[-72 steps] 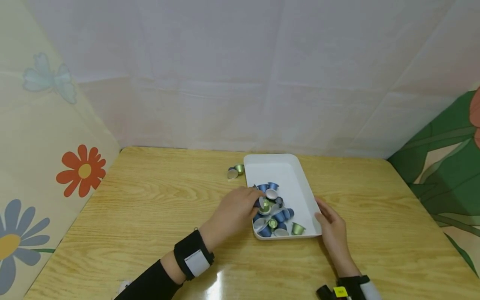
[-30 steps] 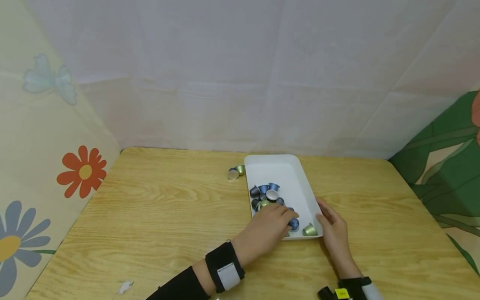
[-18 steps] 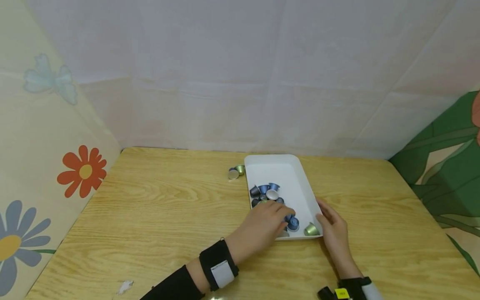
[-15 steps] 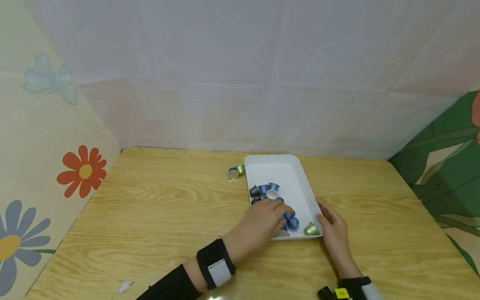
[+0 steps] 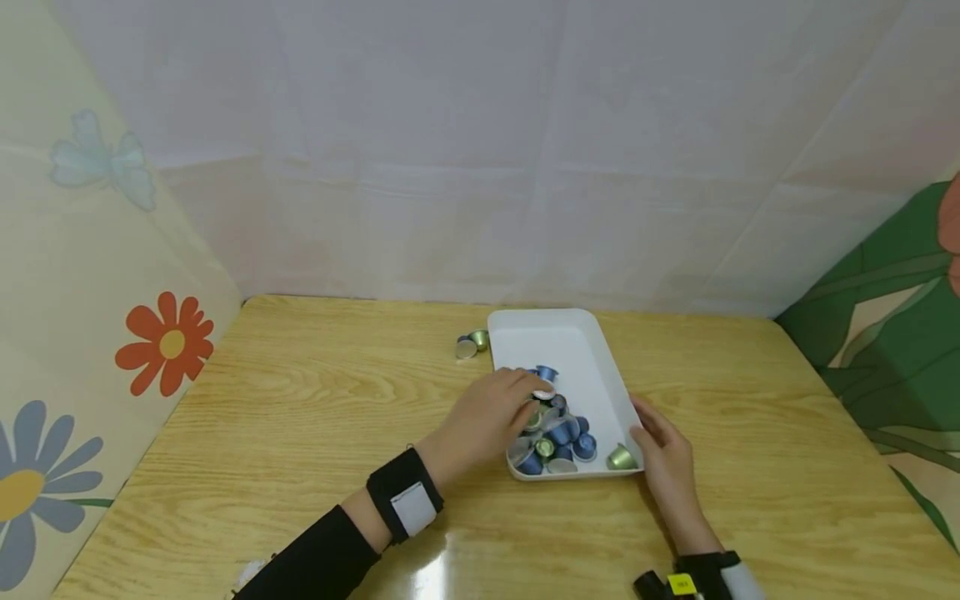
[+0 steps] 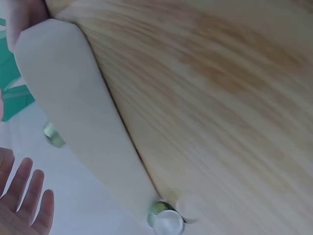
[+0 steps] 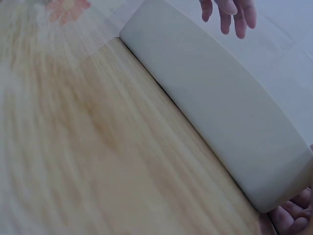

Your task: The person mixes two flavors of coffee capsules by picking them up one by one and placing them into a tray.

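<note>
A white rectangular tray (image 5: 558, 333) holds a pile of blue, green and dark coffee capsules (image 5: 564, 432) in its near left part. My left hand (image 5: 480, 421) reaches in over the left rim, fingertips right at a silver-lidded capsule (image 5: 543, 394) on top. Its fingers (image 6: 34, 193) look extended and spread in the left wrist view. At the near right corner my right hand (image 5: 666, 454) grips the tray, thumb at the rim and fingers low against the outside wall. A green capsule (image 5: 620, 457) lies apart in that corner. Part of the pile is hidden under my left hand.
Outside the tray's far left side, a green capsule (image 5: 479, 338) and a silver-lidded capsule (image 5: 466, 347) lie on the wood-grain table (image 5: 337, 367). A white cloth (image 5: 412, 167) hangs behind the table. Flower-printed panels (image 5: 161, 342) stand at both sides.
My left hand has moved from the pile's near middle back to its upper left. The lone green capsule and a blue one sit farther right than at first. My right hand stays put.
</note>
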`<state>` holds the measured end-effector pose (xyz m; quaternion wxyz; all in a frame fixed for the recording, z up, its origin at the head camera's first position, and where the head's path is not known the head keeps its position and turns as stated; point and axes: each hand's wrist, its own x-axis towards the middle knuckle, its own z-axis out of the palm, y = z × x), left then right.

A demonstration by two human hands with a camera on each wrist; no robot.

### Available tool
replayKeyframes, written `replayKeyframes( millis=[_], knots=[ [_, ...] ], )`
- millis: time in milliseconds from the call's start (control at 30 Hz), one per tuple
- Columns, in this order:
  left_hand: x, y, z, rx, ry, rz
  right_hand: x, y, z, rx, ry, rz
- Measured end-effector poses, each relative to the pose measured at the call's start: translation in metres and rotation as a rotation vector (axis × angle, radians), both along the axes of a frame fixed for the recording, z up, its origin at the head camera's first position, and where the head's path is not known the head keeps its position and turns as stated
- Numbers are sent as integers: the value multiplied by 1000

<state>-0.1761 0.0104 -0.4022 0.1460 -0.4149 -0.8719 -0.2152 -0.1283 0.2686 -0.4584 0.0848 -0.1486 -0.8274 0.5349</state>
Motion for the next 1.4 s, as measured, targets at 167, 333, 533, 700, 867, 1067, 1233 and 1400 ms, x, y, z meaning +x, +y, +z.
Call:
replayKeyframes(
  millis=[167,333,533,700,867,1067,1233,1400],
  knots=[
    [-10,-10,-3,73,-43,81,-1,0,0,4,13,-6],
    [-20,-17,-4,79,-62,156,0,-1,0,13,21,-7],
    [-33,-26,-3,69,-92,210,1,0,0,10,23,0],
    [-49,-35,-11,109,-135,266,0,1,-1,18,26,5],
    [-62,-44,-20,76,-148,335,0,1,0,18,24,7],
    [-70,-50,-23,57,-207,381,0,0,0,14,24,7],
    [-75,-53,-21,12,-237,398,-1,1,-2,17,34,7],
    [-83,-53,-19,-81,-235,416,0,1,-2,20,37,5]
  ],
)
